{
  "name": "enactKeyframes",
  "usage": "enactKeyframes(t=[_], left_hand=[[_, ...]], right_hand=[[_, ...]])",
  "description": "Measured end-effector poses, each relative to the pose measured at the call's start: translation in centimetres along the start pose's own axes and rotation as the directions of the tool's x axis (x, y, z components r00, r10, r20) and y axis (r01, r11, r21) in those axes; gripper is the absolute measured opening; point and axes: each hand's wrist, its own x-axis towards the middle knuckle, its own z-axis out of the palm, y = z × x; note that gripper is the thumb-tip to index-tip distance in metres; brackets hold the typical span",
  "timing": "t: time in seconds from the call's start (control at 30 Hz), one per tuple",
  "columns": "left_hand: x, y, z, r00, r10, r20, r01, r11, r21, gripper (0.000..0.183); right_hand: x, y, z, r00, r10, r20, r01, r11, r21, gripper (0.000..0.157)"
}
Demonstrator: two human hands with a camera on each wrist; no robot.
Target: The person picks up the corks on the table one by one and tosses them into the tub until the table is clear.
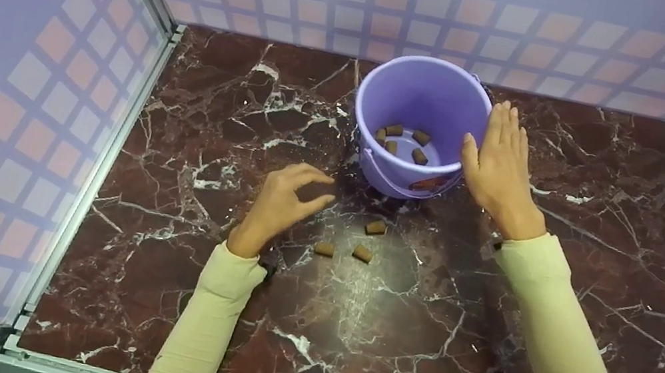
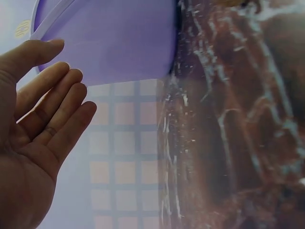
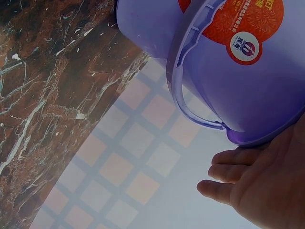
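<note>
A purple plastic bucket (image 1: 425, 97) stands upright at the back of the marble-patterned table. On its floor lie several short brown cork-like cylinders (image 1: 421, 137). Three more lie on the table in front: one cylinder (image 1: 375, 227) close to the bucket, another (image 1: 324, 249) toward the left, a third (image 1: 362, 254) between. My right hand (image 1: 501, 167) has its fingers straight and lies along the bucket's right rim. Left of the bucket, my left hand (image 1: 286, 199) hovers with thumb and fingers loosely curved apart, nothing between them. In the left wrist view its palm (image 2: 28, 176) is bare.
The bucket's handle (image 3: 175, 81) hangs down its front, beside a red label (image 3: 243, 19). Panels with pink and white squares (image 1: 386, 27) enclose the table (image 1: 166, 294) at the back and sides. Metal rails (image 1: 137, 100) run along the table's edges.
</note>
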Motion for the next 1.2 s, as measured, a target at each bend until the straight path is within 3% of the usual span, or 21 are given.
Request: enactKeyframes(t=[0.3,0.73,1.2], left_hand=[[-1.8,-0.3,0.3,0.996,-0.038,0.086,0.037,0.999,0.014,0.025],[-3.3,-0.6,1.2,0.986,-0.03,0.162,0.026,0.999,0.028,0.03],[-4.5,-0.6,1.5,0.965,-0.109,0.24,0.102,0.994,0.038,0.033]], right_hand=[[-0.1,0.2,0.3,1.0,-0.001,-0.003,0.001,1.0,0.01,0.079],[-0.1,0.1,0.2,1.0,0.0,-0.004,0.0,1.0,0.015,0.078],[0.0,0.1,0.0,1.0,-0.002,-0.003,0.002,1.0,0.024,0.078]])
